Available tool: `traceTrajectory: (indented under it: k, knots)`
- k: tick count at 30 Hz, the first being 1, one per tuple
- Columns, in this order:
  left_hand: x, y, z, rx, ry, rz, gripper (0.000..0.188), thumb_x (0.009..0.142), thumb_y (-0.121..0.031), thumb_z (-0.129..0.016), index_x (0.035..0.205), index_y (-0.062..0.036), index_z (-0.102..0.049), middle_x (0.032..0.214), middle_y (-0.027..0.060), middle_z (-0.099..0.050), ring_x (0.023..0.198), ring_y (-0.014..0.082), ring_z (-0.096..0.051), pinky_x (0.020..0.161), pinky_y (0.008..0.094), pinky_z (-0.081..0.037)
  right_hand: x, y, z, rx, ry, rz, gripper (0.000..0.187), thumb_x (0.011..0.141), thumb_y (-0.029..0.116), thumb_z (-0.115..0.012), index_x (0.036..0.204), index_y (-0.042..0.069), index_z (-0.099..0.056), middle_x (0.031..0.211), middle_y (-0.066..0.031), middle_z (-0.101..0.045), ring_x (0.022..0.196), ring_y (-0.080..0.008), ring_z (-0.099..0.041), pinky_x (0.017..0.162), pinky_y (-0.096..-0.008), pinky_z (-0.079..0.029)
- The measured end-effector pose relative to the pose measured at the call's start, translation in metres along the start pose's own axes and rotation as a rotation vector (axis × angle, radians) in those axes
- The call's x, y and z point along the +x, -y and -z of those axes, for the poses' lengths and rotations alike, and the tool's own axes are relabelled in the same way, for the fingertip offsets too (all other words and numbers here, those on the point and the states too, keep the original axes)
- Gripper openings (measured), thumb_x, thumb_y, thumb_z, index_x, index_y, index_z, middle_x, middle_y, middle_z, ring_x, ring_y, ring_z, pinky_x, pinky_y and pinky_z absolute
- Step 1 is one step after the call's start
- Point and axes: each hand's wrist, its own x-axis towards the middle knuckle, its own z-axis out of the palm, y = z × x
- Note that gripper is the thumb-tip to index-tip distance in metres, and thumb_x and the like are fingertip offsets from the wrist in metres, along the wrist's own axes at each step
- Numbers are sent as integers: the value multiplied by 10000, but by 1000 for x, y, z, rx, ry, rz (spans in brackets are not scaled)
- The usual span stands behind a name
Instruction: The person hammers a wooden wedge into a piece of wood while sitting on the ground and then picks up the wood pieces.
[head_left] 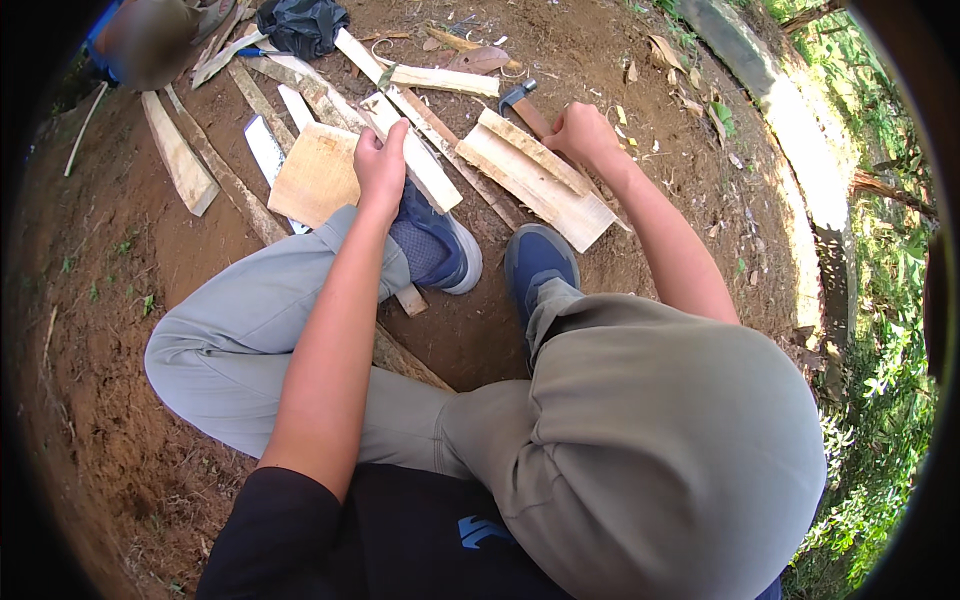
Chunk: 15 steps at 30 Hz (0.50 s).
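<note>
My left hand [381, 172] is closed around a pale, rough-cut wooden strip [425, 170], thumb on top, just above my left shoe. A broad, flat piece of wood [318, 180] lies left of that hand. On the right, my right hand [586, 137] is closed at the handle of a hammer [532, 112], whose dark metal head points away from me. Beside it, nearer my feet, rests a pale board [570, 212] with a narrower wooden strip [535, 150] along its upper side. My right fingertips are partly hidden behind the hand.
Several loose wood lengths [180, 155] lie on the brown dirt ahead and to the left. A black plastic bag [300, 25] sits at the far left, near a blurred person [150, 40]. A concrete edge [735, 40] and green plants [890, 400] border the right side.
</note>
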Motion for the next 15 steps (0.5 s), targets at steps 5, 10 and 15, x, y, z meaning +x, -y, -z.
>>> traceTrajectory:
  k: [5, 10, 15]
  knots:
    - [-4, 2, -5, -61, 27, -5, 337, 965, -259, -716, 1135, 28, -663, 1003, 86, -722, 895, 136, -650, 826, 309, -501, 9, 3, 1, -71, 26, -1, 479, 722, 345, -890, 999, -30, -783, 1025, -222, -772, 986, -353, -757, 906, -438, -602]
    - [-2, 10, -5, -23, 46, -23, 344, 966, -260, -718, 1148, 27, -664, 1032, 92, -729, 909, 135, -654, 831, 317, -505, 6, -1, 0, -13, 9, -42, 526, 723, 390, -913, 1009, -31, -780, 1026, -232, -769, 995, -358, -753, 903, -429, -596]
    - [-9, 15, -9, 13, 80, 10, 346, 982, -268, -706, 1182, 10, -659, 1047, 65, -721, 922, 129, -657, 842, 295, -501, 1, -2, -6, -12, -16, -51, 529, 738, 419, -915, 987, -30, -785, 1027, -236, -768, 994, -357, -754, 887, -433, -594]
